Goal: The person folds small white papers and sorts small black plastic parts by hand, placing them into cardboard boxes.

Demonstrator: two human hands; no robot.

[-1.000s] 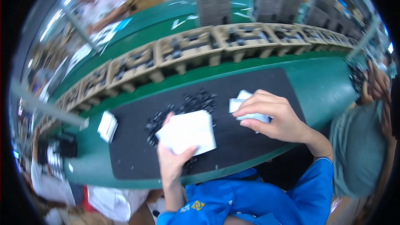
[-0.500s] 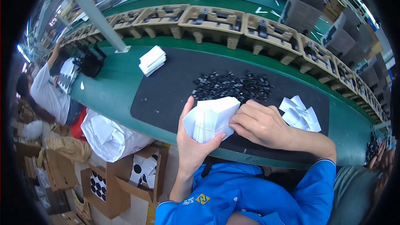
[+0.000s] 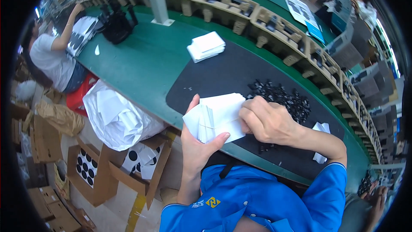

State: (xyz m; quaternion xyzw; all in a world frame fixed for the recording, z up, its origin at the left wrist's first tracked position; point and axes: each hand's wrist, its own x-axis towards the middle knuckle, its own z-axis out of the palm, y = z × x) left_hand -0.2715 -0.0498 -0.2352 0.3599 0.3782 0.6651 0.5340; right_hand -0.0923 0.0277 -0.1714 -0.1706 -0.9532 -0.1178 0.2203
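Note:
A thick bundle of folded white papers (image 3: 229, 105) is gripped in my left hand (image 3: 199, 144), its thumb across the near side and its fingers behind. Around the bundle runs a thin rubber band (image 3: 208, 126). My right hand (image 3: 270, 122) is closed at the bundle's right side, fingertips pinched together where the band leads. Those fingertips partly hide what they pinch, which looks like the band. Beyond my hands, a heap of small black parts (image 3: 287, 103) lies on the dark mat (image 3: 193, 79).
A stack of white papers (image 3: 206, 45) sits at the mat's far edge; loose white papers (image 3: 321, 141) lie right. Brown moulded trays (image 3: 279, 30) line the far side. A metal post (image 3: 156, 0) stands left. Below are a white sack (image 3: 118, 116) and cartons (image 3: 107, 180). A person (image 3: 53, 56) sits left.
My view has turned, so the bench and mat appear tilted and shifted right. The bundle stays in my left hand, while my right fingers have drawn slightly away from the bundle's near edge.

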